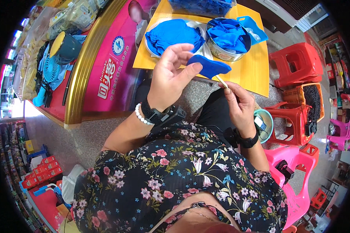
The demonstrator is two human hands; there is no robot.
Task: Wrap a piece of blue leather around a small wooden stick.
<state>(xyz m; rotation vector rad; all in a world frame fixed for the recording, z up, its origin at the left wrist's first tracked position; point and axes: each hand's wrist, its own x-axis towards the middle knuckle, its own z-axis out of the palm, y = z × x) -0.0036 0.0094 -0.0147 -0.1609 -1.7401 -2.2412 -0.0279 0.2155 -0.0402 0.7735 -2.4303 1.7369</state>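
A long pink counter (116, 66) with a gold edge runs up the left of the scene, and on its far left lie a small blue fan (52, 68) and clear bags of goods (66, 19). To its right, straight ahead of the person, stands a yellow table (252, 66) that carries the containers: a shallow round metal tray (153, 31) on the left holds a heap of blue pieces (173, 35), a deeper round metal tin (221, 54) just right of it is filled with more crumpled blue pieces (229, 35), and at the far edge a clear box (200, 6) also holds blue material. A blue scoop-shaped holder (254, 27) lies at the table's right side, touching the tin. Further right stand red plastic stools (295, 64), and one nearer red stool (289, 124) carries an orange basket (313, 99) full of dark, fine material. A pink plastic stool (295, 174) stands near on the right. Between the table and the person's flowered top, the left hand (169, 77) is raised with its fingers loosely spread and its thumb pressed onto one blue piece (210, 66), which it holds in the air over the near edge of the table, below the tin. The right hand (237, 103) is curled, its fingertips pinched on a thin pale stick (221, 81) whose far end meets the underside of that blue piece. Both wrists wear black bands, and the left one also has a white bead bracelet (142, 115).
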